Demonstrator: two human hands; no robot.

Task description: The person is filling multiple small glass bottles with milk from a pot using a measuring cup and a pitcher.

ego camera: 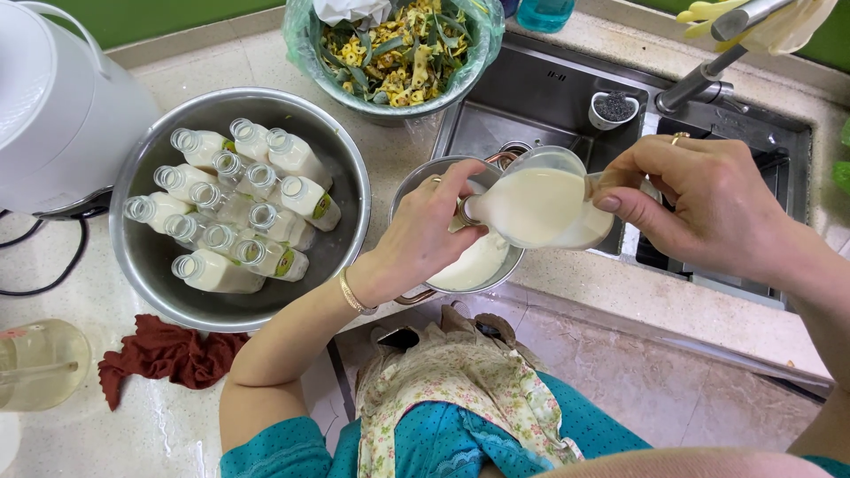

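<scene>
At the far left stands a white appliance [53, 106] on the pale stone tabletop [177, 425], with a black cord trailing from it. Near the left edge sits a clear jug [40, 363], and just right of it lies a crumpled rust-red cloth [168, 354]. Behind the cloth is a large steel basin [159, 265] packed with small glass bottles [239, 204] of milky liquid, lying close together, their mouths uncapped.

At the far middle, a bowl lined with green plastic [398, 53] holds yellow-green plant scraps. Just near it stands a smaller steel pot [478, 265] holding white liquid, at the sink's left edge.

The left hand [425, 239] is over this pot — its fingers closed around a small bottle [469, 208], of which only the mouth shows. The right hand [699, 204] holds a clear measuring cup [540, 204] full of white liquid, fingers clamped on its right side, the cup tilted with its lip touching the bottle's mouth, directly above the pot.

Further right lies the steel sink [549, 97] with a small white cup of dark grains [613, 108] on its rim — the tap [708, 80] reaches in from the far right, and yellow rubber gloves [779, 22] hang above it.
</scene>
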